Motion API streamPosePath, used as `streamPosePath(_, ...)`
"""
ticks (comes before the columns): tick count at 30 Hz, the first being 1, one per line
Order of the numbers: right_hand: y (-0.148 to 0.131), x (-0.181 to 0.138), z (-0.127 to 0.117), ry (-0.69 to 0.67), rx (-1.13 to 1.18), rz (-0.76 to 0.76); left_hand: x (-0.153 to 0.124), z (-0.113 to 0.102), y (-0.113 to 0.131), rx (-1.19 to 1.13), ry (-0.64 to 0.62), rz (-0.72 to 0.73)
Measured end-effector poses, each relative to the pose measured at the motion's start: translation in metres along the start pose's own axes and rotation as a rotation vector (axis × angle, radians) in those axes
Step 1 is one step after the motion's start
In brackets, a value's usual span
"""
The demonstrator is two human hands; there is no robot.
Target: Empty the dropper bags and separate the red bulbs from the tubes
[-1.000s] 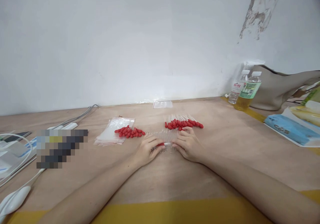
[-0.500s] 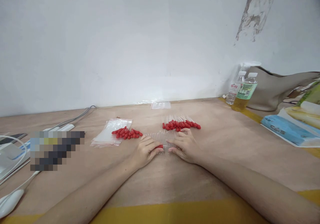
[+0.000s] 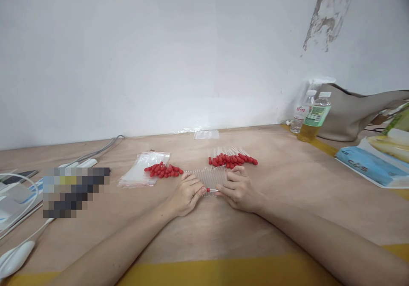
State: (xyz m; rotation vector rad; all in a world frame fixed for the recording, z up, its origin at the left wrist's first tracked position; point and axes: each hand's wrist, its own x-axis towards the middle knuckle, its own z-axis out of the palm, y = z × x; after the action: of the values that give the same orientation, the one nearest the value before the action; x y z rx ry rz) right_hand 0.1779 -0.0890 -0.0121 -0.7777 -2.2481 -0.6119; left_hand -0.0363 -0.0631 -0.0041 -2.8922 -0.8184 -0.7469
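Note:
My left hand [image 3: 188, 193] is closed, thumb and forefinger pinching a red rubber bulb [image 3: 208, 190]. The fingers of my right hand [image 3: 238, 190] are closed on a thin clear dropper tube [image 3: 213, 190], whose left end meets the bulb. A row of clear tubes [image 3: 209, 176] lies on the table between and behind both hands. Just past my left fingertips is a pile of loose red bulbs [image 3: 164, 170]. Beyond my right hand lie several droppers [image 3: 233, 160], clear tubes with red bulbs on their near ends.
Clear plastic bags [image 3: 139, 169] are stacked left of the bulbs, with another bag [image 3: 207, 134] by the wall. Two bottles [image 3: 315, 117], a grey bag [image 3: 338, 113] and a blue tissue pack [image 3: 367, 164] stand at right. Cables and a white mouse [image 3: 15, 258] are at left.
My left fingers have brought the red bulb down and right, onto the end of the tube. The right hand has closed further around the tube.

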Motion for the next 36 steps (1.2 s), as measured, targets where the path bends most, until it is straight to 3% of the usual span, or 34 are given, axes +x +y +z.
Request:
streamPosePath(7, 0.0, -0.006, 0.0, 0.064, -0.131, -0.116, 0.001, -0.001, 0.004, -0.053, 0.006, 0.004)
streamPosePath(11, 0.008, -0.014, -0.003, 0.051, -0.116, -0.118, -0.006, -0.004, -0.009, -0.099, 0.04, -0.063)
streamPosePath(13, 0.016, -0.016, -0.004, 0.063, -0.111, 0.001, -0.012, -0.008, -0.018, -0.077, 0.135, -0.194)
streamPosePath(15, 0.021, -0.015, -0.005, 0.117, -0.113, 0.233, -0.015, -0.012, -0.025, -0.046, 0.188, -0.312)
streamPosePath(18, 0.023, -0.01, -0.002, 0.096, -0.055, 0.443, -0.013, -0.015, -0.029, -0.066, 0.179, -0.373)
streamPosePath(25, 0.026, -0.011, 0.001, -0.064, -0.029, 0.599, -0.013, -0.025, -0.062, -0.134, 0.389, -0.605)
streamPosePath(30, 0.024, -0.009, 0.003, -0.145, -0.051, 0.652, -0.024, -0.042, -0.085, 0.054, 0.489, -0.688)
streamPosePath(36, 0.02, -0.008, 0.0, -0.149, -0.095, 0.664, -0.028, -0.044, -0.089, 0.118, 0.369, -0.759)
